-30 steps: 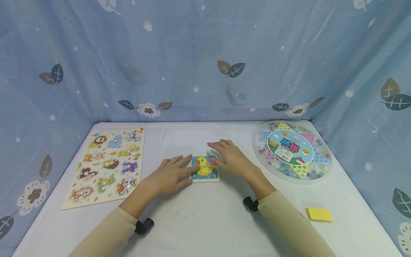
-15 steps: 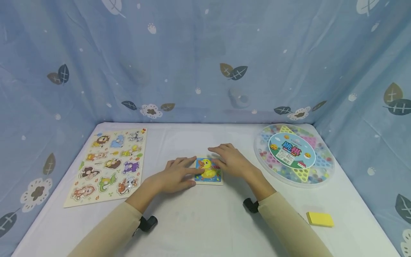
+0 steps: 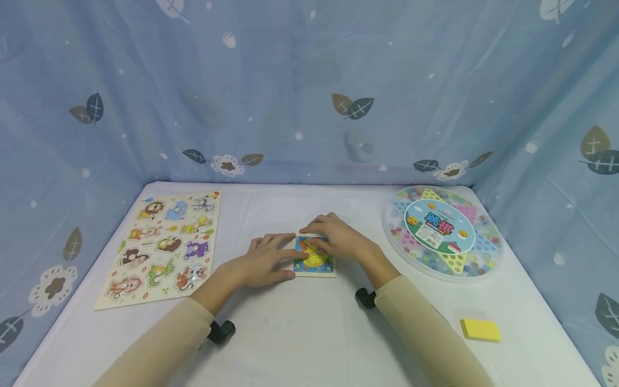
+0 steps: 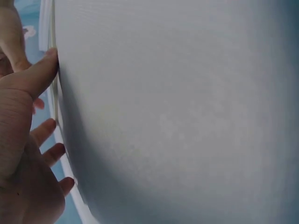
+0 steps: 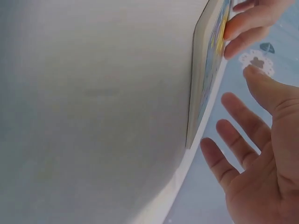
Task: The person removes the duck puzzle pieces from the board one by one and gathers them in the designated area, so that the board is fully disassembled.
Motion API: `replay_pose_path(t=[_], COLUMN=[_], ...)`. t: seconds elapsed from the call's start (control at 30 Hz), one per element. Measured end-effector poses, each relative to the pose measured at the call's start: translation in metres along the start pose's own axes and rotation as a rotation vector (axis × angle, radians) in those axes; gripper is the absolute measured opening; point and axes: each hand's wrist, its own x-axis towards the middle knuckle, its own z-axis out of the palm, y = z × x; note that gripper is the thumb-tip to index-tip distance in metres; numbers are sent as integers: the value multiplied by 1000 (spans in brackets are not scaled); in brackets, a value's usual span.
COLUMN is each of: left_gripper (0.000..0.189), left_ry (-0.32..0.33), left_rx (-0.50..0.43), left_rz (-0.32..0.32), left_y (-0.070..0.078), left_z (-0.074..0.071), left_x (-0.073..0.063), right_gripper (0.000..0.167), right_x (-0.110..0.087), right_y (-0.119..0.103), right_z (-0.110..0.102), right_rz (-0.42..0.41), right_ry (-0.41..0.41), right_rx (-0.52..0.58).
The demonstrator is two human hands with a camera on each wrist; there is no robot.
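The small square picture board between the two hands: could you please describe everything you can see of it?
The small square picture board is thin, with a pale, wood-like rim and side around a blue picture with a yellow figure, partly covered. It lies flat near the middle of the white table. The left hand touches its left side, one finger reaching over the picture. The right hand is over its upper right; contact there is unclear.

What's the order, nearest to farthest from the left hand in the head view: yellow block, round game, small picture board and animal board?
1. Small picture board, touching the left hand
2. Animal board, on the left
3. Round game, back right
4. Yellow block, front right
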Motion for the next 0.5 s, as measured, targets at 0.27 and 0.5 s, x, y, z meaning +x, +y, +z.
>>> replay_pose_path(t=[0.27,0.5], left_gripper=[52,52], left_ry=[-12,-3], left_rx=[4,14], left_rz=[7,21], left_y=[-3,-5], left_z=[3,2], left_x=[2,0], right_gripper=[33,29], right_x=[9,14], right_y=[-4,-4], right_z=[3,4], right_rz=[-1,8], right_ry=[-61,-96], right_rx=[29,-19])
